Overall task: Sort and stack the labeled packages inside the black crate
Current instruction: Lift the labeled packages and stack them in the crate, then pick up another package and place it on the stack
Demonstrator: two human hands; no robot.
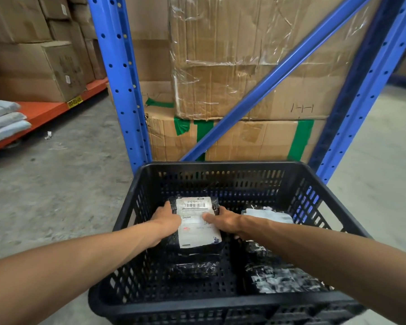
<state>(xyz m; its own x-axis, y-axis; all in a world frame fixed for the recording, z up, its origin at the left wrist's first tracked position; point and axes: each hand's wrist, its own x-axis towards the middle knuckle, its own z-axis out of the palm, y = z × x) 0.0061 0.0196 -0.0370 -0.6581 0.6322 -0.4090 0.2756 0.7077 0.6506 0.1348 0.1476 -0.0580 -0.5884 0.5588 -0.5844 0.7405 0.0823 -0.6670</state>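
Observation:
A black slotted crate [220, 170] stands on the floor in front of me. Inside it, at the far left, a black plastic package with a white shipping label [197, 221] lies on top of other black packages [195, 266]. My left hand [167, 219] grips the labeled package's left edge and my right hand [223, 221] grips its right edge, thumb on the label. More black packages with torn white labels [279, 275] lie along the crate's right side, and a pale grey package [270, 215] sits at the far right.
Blue rack uprights [122, 78] and a diagonal brace [279, 66] stand just behind the crate, with taped cardboard boxes [232, 66] behind them. At left, an orange shelf [47, 111] holds grey mailer bags [2, 120] and boxes. Bare concrete floor [56, 184] lies left and right.

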